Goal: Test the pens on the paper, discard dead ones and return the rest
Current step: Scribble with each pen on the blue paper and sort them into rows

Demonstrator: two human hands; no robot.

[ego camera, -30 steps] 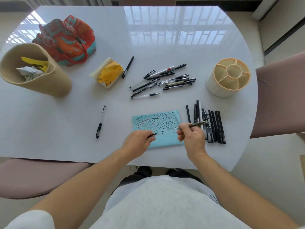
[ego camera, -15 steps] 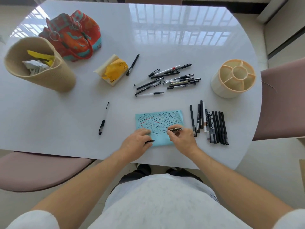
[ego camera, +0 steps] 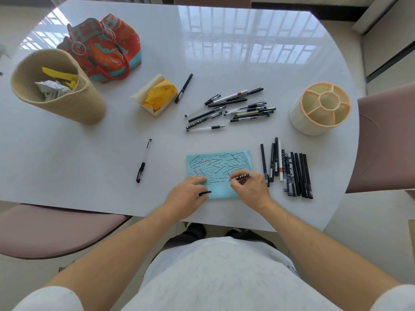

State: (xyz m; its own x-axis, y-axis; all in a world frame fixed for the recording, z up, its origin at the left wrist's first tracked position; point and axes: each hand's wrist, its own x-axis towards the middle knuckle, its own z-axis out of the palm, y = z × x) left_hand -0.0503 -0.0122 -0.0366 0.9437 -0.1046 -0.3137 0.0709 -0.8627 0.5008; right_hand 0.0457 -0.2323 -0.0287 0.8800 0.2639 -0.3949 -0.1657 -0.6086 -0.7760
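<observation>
I see the blue paper [ego camera: 219, 167] lying flat on the white worktop [ego camera: 89, 153] near its front edge, crossed with black strokes and a few red ones. My right hand [ego camera: 251, 189] rests on the paper's right part, fingers curled round a patterned pen [ego camera: 241, 176] whose tip meets the sheet. My left hand [ego camera: 187, 196] lies on the paper's lower left corner, its upper fingers flat on the sheet while the rest pinch a small black pen cap [ego camera: 205, 192]. Just right of the paper a row of dark pens [ego camera: 289, 169] lies side by side. Beyond the paper, a loose pile of pens [ego camera: 233, 108] is scattered. Left of the paper, well apart, a single pen [ego camera: 143, 161] lies alone. Right of the pile stands a cream compartmented holder [ego camera: 318, 113]. Far left of the paper stands a beige woven bin [ego camera: 67, 102] holding crumpled scraps, with a colourful bag [ego camera: 107, 46] behind it and a yellow tissue pack [ego camera: 157, 97] with one black pen [ego camera: 184, 88] just beside it.
</observation>
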